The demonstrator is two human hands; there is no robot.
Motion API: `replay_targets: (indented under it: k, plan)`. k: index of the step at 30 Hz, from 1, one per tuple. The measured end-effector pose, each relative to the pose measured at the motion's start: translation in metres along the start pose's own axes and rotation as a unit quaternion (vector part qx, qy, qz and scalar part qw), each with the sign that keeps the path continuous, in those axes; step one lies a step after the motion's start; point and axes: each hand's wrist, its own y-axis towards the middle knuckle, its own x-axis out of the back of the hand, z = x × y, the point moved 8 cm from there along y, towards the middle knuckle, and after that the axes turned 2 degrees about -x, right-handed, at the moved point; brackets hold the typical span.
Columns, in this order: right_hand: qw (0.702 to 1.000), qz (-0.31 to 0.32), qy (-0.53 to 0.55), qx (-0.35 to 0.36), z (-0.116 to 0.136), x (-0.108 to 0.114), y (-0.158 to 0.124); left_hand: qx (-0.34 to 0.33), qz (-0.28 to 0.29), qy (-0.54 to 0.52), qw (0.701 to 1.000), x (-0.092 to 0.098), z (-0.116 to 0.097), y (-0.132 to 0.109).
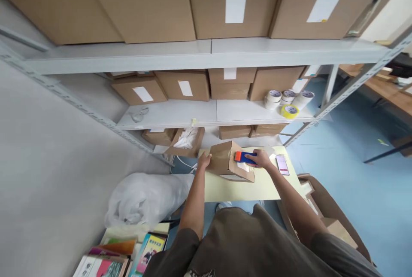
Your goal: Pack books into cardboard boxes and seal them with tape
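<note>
A cardboard box (pixel 220 159) stands tilted toward me on a pale yellow table (pixel 225 192). My left hand (pixel 204 161) grips its left end. At the box's right end, my right hand (pixel 260 158) is closed round a blue and orange tape dispenser (pixel 245 158), whose orange head is against the cardboard. A white label shows partly under the dispenser. To the right of that hand lies a phone (pixel 282 164) with its screen lit. Clear film shows faintly behind my right hand.
Metal shelving (pixel 180 60) rises behind the table, loaded with cardboard boxes. Several tape rolls (pixel 289 111) sit on its middle shelf. A bubble wrap roll (pixel 144 197) stands at left, above books (pixel 149 253). A large open carton (pixel 337 219) stands on the floor at right.
</note>
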Motion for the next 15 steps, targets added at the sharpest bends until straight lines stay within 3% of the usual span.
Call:
replay_targets:
  k: [3,8,11,15]
  plan:
    - [1.0,0.019,-0.016,0.017,0.054,-0.031,0.007,-0.025,-0.015,-0.03,0.999,0.015,0.0,-0.002]
    - [0.995,0.065,-0.071,0.032,0.118,-0.064,0.015,-0.055,0.004,-0.079,0.995,0.004,-0.002,-0.011]
    - [0.989,0.093,-0.108,0.03,0.134,-0.076,0.018,-0.023,-0.015,-0.06,0.998,-0.007,0.01,-0.013]
    - [0.98,0.125,-0.148,0.041,0.127,-0.084,0.019,0.038,0.02,-0.03,0.999,-0.046,0.031,-0.017]
